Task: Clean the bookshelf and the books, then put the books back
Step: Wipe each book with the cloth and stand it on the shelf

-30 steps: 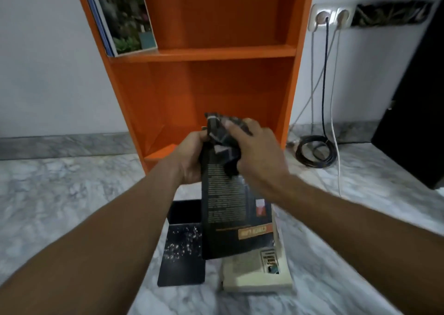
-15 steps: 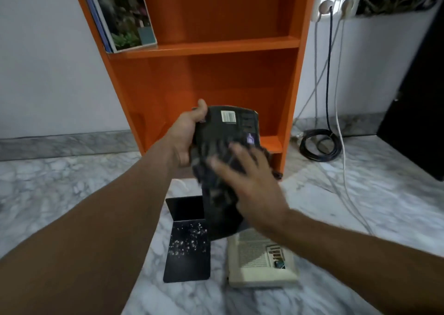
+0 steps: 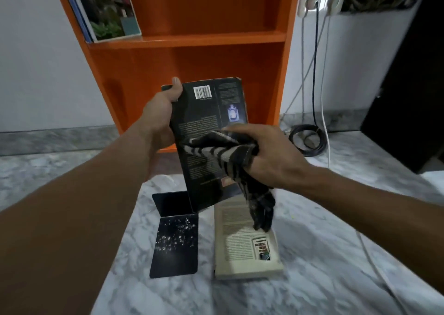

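Note:
My left hand (image 3: 159, 112) grips a black paperback (image 3: 204, 112) by its left edge, back cover and barcode facing me, held up in front of the orange bookshelf (image 3: 204, 38). My right hand (image 3: 269, 156) holds a dark striped cloth (image 3: 230, 156) bunched against the lower middle of that cover; the cloth's tail hangs down past the book. On the marble floor below lie a cream-coloured book (image 3: 247, 249) and a black bookend (image 3: 175, 237) with white speckles. Two large books (image 3: 105, 9) lean at the left end of the upper shelf.
The bookshelf's lower compartment stands bare. To its right, a wall socket (image 3: 319, 2) feeds a black and a white cable (image 3: 324, 112) down to a black coil (image 3: 307, 139) on the floor. A dark cabinet (image 3: 408, 86) fills the right edge.
The black book was turned so the barcode end points up and raised a little. My right hand with the cloth slid from the book's top down across the cover to its lower middle.

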Motion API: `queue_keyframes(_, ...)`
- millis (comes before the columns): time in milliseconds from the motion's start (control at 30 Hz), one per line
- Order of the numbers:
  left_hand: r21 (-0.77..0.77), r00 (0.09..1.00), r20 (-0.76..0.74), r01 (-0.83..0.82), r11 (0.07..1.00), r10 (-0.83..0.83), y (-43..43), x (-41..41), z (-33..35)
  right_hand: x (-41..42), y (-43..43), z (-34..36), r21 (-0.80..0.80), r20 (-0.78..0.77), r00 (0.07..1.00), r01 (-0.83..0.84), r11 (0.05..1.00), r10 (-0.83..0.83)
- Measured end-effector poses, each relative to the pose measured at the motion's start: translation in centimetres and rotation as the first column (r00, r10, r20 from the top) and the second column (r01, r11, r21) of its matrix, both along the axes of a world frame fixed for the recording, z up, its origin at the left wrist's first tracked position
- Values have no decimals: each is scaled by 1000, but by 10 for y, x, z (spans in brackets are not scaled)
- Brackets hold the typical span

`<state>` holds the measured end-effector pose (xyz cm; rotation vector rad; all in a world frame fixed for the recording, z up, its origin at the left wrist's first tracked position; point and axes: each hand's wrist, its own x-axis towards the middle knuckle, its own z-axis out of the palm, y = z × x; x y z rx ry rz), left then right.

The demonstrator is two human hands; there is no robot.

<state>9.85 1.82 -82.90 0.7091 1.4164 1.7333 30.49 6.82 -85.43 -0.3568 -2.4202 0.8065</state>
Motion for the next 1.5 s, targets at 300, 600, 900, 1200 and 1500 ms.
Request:
queue_keyframes(300, 7, 996, -36, -79, 997, 80, 12, 14, 7, -17, 29, -4, 350, -168, 951, 303, 886, -259)
queue_keyframes(600, -4, 951, -87, -297, 955, 296, 8, 3, 9, 20, -7, -49, 440, 33, 980, -188, 878, 194)
queue_keyframes(900, -121, 937, -153, -334, 935, 315, 37, 33, 35, -39, -5, -42, 102, 100, 941, 313, 944, -323)
queue_keyframes(1200, -242, 980, -197, -84, 967, 36, 22, 21, 7, -1, 5, -28, -312, -84, 938, 296, 903, -336)
queue_keyframes(1500, -67, 994, 42, -102, 992, 105, 19, 5, -22, 10, 17, -21, -526, -162, 927, 209, 824, -339)
